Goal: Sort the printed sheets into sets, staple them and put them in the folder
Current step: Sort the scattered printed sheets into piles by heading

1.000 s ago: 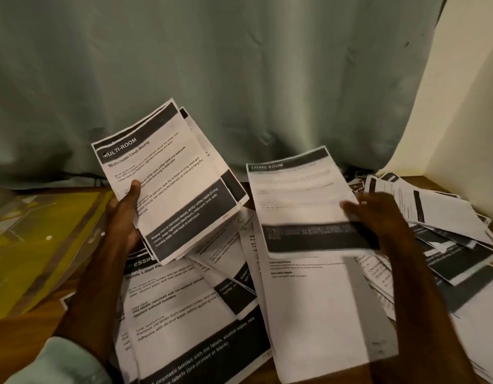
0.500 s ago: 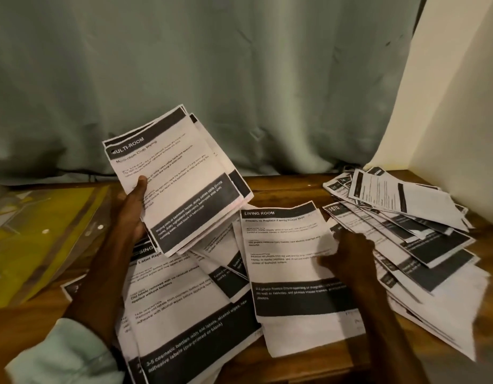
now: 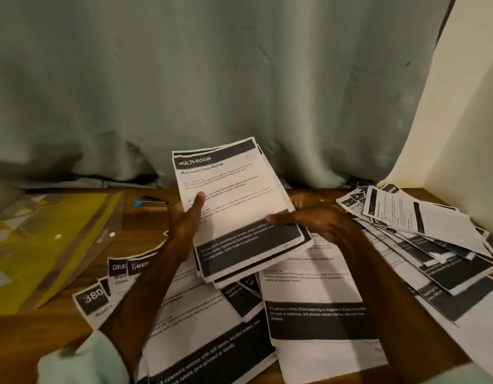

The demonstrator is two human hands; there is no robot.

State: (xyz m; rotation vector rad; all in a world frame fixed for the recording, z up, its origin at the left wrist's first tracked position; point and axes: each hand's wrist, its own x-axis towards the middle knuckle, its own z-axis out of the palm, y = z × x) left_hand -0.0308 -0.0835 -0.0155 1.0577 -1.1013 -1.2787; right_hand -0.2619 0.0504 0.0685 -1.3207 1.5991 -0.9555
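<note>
The MULTI-ROOM set (image 3: 234,189) is gripped at both side edges, thumbs on top, by the left hand (image 3: 184,220) and right hand (image 3: 314,220) above the table (image 3: 23,342), probably so its sheets can be squared for stapling. The yellow folder (image 3: 45,245) is kept aside at left, beside the loose sheets (image 3: 317,286); a blue-tipped item (image 3: 145,202) may be the stapler.

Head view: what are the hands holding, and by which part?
Both grip the MULTI-ROOM stack of sheets: left hand on its left edge, thumb on top; right hand on its right edge.
</note>
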